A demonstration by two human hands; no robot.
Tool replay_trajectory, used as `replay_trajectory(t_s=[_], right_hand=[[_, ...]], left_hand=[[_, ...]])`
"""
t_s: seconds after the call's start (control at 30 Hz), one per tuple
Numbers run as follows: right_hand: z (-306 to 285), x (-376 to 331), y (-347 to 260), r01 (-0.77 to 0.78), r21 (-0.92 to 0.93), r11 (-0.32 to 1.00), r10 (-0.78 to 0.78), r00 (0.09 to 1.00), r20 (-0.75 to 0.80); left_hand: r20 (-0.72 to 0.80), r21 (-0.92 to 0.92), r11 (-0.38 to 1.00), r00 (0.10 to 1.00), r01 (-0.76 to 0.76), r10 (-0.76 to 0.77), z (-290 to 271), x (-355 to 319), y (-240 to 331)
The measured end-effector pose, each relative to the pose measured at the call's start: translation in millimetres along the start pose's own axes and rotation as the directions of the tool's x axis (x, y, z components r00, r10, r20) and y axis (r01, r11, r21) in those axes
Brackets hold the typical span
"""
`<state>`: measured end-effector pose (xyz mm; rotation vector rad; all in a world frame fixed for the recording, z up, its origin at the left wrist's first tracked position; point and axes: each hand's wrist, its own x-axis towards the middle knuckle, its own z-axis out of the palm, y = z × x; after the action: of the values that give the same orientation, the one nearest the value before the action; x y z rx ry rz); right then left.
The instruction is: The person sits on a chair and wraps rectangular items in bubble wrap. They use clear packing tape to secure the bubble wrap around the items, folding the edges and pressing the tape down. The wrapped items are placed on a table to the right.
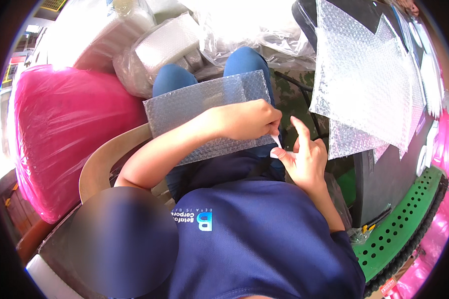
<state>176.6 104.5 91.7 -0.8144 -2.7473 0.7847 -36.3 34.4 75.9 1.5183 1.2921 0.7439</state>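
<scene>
Left grip [249, 119] pinches white strip [277, 141].

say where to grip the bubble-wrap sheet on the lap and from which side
Probably pinch the bubble-wrap sheet by its far-left corner, coming from the left: it is thin and lies across the trousered legs, with that corner uncovered, while the left forearm crosses its middle.

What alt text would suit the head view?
A seated person pinches a small white strip in the left hand, the right hand close beside it, with a bubble-wrap sheet across the legs. More sheets lie at right; a pink bundle sits at left.
</scene>
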Motion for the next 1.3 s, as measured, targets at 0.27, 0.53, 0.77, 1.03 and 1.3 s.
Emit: replay_trajectory(t_s=[0.27, 0.53, 0.77, 1.03, 1.3], right_hand=[[-5, -19, 13, 0.037, 0.034, 0.999, -0.039, 0.998, 0.049], [13, -45, 7, -0.047, 0.083, 0.995, 0.031, 0.983, 0.182], [12, -47, 10, -0.063, 0.034, 0.997, 0.056, 0.981, 0.184], [29, -48, 22, -0.019, -0.114, 0.993, 0.048, 0.966, 0.255], [28, -47, 24, -0.033, -0.087, 0.996, 0.055, 0.963, 0.262]], left_hand=[[-0.040, 0.214, 0.976, 0.998, -0.040, 0.050, -12, 9, -12], [-0.298, 0.522, 0.841, 0.954, 0.143, 0.023, -47, 18, -68], [-0.275, 0.597, 0.787, 0.961, 0.156, 0.019, -48, 47, -83], [-0.206, 0.663, 0.739, 0.978, 0.121, 0.025, -52, 62, -103], [-0.211, 0.759, 0.643, 0.973, 0.102, 0.095, -52, 69, -109]])
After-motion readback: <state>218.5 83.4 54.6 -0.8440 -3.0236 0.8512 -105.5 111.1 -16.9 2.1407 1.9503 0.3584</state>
